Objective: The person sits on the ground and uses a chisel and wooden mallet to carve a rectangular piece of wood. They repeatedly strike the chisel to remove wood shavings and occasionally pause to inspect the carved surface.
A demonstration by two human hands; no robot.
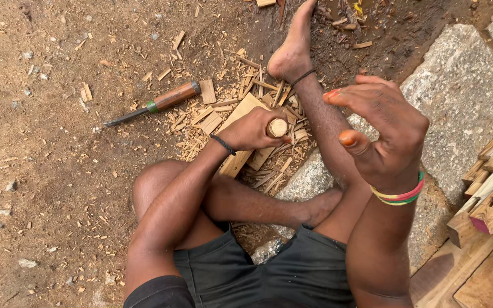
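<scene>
I sit on bare ground with my legs out in front. My left hand is closed round the round wooden handle of a tool, held upright with its butt end toward the camera, over a flat wooden piece that lies among chips. The tool's blade is hidden under the hand. My right hand is raised in the air near the camera, fingers spread and curved, holding nothing. It wears coloured bands at the wrist.
A second chisel with a wooden handle and green collar lies on the dirt to the left. Wood chips litter the ground. Grey stone slabs lie on the right, and stacked timber pieces at the far right.
</scene>
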